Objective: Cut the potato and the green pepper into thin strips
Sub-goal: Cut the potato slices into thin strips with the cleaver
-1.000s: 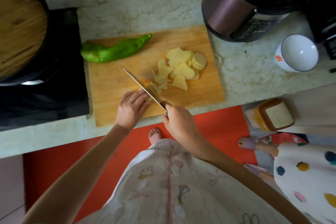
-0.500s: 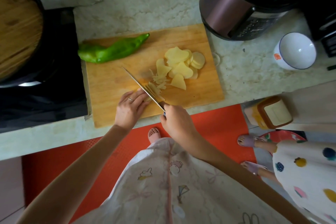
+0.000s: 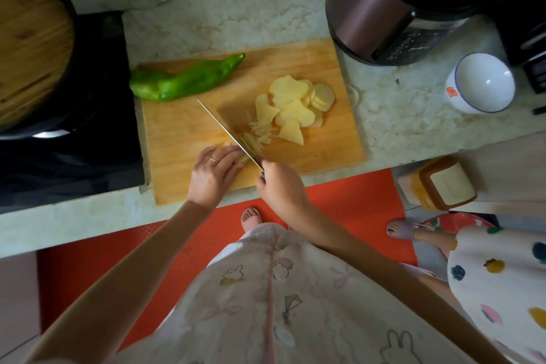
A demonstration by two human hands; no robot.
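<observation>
R. hand [image 3: 280,186] is wrapped round the knife [image 3: 227,131] handle at the near edge of the cutting board [image 3: 183,133]. The blade angles far-left, edge down vs. the small potato stack [image 3: 243,158]. The left hand [image 3: 211,176] pins that stack w/ bent fingers, which hide most of it.

Compared w/ a sec ago, blade and hands sit approx. where they were. The heap of potato strips [image 3: 260,133] just right of the blade looks a bit fuller, so the chopping is ticking along.

Lots left to do, I'd say. The potato slices [image 3: 295,103] fanned further right aren't cut into strips yet. The green pepper [image 3: 184,81] lies whole at the board's far-left corner, untouched. The board sits on the desk [image 3: 236,9].
</observation>
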